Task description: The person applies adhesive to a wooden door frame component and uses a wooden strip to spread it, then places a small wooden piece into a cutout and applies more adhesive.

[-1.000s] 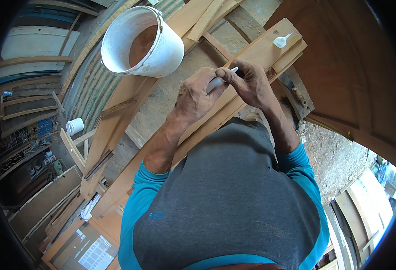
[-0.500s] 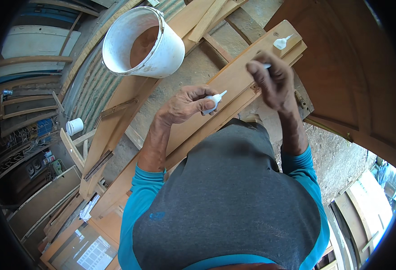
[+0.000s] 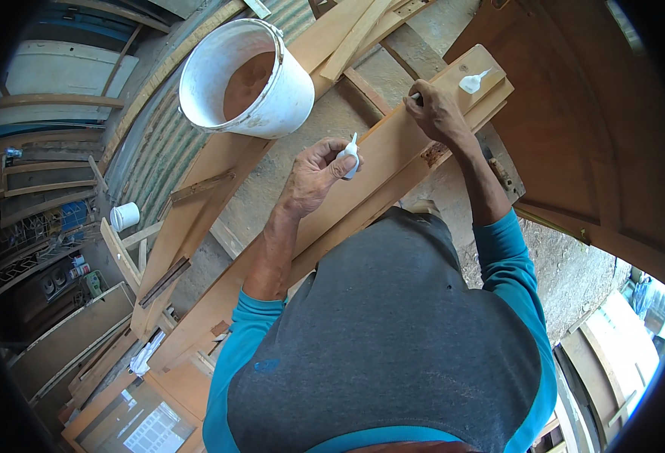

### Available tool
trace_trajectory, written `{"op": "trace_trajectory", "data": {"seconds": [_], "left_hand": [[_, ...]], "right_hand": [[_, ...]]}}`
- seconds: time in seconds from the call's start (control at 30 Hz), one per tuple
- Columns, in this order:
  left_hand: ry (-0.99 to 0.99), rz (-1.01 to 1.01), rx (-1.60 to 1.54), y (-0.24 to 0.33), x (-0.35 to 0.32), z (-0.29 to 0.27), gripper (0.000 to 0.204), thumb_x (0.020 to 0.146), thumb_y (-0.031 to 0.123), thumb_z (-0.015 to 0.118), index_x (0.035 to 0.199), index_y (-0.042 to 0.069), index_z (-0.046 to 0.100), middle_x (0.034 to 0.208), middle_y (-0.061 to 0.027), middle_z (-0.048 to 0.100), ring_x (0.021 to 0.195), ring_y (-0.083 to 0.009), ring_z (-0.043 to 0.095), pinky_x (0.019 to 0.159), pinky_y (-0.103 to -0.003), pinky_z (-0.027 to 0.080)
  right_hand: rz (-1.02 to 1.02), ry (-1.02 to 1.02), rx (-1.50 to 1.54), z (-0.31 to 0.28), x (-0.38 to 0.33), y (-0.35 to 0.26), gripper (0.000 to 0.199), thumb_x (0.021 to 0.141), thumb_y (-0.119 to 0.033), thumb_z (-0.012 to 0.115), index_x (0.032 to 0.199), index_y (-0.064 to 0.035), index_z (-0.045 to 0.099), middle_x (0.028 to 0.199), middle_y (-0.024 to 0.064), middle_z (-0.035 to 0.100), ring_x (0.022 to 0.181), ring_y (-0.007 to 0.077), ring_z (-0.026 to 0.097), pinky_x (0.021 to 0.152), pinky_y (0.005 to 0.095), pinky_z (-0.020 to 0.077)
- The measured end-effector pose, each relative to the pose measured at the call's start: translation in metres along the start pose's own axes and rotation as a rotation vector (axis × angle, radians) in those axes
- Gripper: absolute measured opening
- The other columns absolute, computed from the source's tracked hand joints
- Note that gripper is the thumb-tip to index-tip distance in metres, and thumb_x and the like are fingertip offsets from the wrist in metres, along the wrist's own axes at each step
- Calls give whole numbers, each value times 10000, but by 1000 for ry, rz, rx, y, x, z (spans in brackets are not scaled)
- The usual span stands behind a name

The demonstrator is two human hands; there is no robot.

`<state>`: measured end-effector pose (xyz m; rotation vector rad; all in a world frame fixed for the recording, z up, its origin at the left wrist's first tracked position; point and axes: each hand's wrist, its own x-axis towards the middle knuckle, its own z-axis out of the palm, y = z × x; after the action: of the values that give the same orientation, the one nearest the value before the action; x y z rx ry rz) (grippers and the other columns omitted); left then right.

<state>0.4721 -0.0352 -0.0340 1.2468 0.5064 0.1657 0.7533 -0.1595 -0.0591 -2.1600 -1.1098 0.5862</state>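
My left hand [image 3: 311,180] is closed around a small white squeeze bottle [image 3: 350,157], its thin nozzle pointing up. Over the far part of a long wooden plank [image 3: 374,162], my right hand [image 3: 439,117] has its fingers closed around a small, slim, pale thing [image 3: 417,97] whose kind I cannot make out. Beyond that hand, a second small white bottle [image 3: 471,82] with a thin nozzle lies on the plank near its far end.
A white bucket [image 3: 291,98] with reddish-brown powder inside stands on boards at the far left. A large brown wooden panel [image 3: 566,121] leans on the right. Corrugated metal [image 3: 155,162], a small white tub [image 3: 124,217] and stacked wood fill the left side.
My left hand has risen slightly and turned the bottle more upright. My right hand has moved left, down toward the plank, with its fingers turned downward.
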Motion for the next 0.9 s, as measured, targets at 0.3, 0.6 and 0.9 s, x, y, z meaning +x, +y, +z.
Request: {"op": "trace_trajectory", "data": {"seconds": [0.3,0.6,0.9], "left_hand": [[-2,6,37,-1,7,17,205,1057,188,739,1223,68,720,1076,-34,769,1017,-123,690,908,-309,558],[-14,-2,44,1,10,24,224,1058,203,740,1220,52,707,1067,-39,763,1000,-115,689,916,-302,567],[123,16,-69,-4,-1,8,161,1108,216,637,1215,96,638,1056,-57,744,1021,-133,696,872,-334,594]], "right_hand": [[-89,229,-415,10,79,36,165,985,-81,592,1081,13,688,1125,263,721,1028,430,741,905,510,588],[-32,256,-604,10,98,41,180,1013,-137,618,1104,-7,703,1144,251,723,1053,413,755,851,493,624],[-42,805,-89,-6,-41,13,386,962,-350,826,1089,-13,687,1015,143,653,808,268,663,748,424,541]]}}
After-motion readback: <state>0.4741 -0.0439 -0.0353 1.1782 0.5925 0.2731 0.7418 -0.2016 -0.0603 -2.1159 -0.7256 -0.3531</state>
